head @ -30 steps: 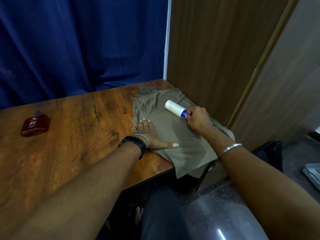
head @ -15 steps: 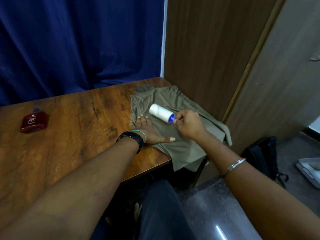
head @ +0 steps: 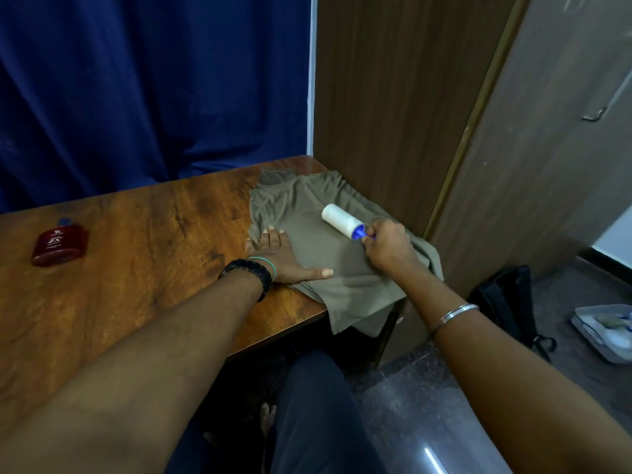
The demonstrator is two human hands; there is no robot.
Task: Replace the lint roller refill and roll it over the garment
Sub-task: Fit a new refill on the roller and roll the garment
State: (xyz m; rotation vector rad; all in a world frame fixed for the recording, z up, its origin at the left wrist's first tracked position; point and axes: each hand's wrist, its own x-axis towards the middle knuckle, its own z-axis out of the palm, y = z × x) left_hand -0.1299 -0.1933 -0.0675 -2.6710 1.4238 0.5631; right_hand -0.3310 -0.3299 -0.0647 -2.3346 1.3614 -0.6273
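An olive-green garment [head: 318, 248] lies folded on the right end of the wooden table [head: 143, 241], its lower edge hanging over the front corner. The lint roller [head: 342, 221], a white roll on a blue handle, rests on the middle of the garment. My right hand [head: 388, 246] grips the blue handle, which is mostly hidden inside the fist. My left hand [head: 285, 256] lies flat on the garment's left part, fingers spread, pressing the cloth onto the table.
A dark red flat bottle [head: 58, 246] lies at the table's left. A blue curtain [head: 154, 87] hangs behind, a wooden panel [head: 393, 97] stands to the right. On the floor at right sit a black bag [head: 506, 302] and a grey tray [head: 605, 331].
The roller has gone back and forth across the garment: toward my left hand, then away to the right again. My left hand has stayed flat on the cloth.
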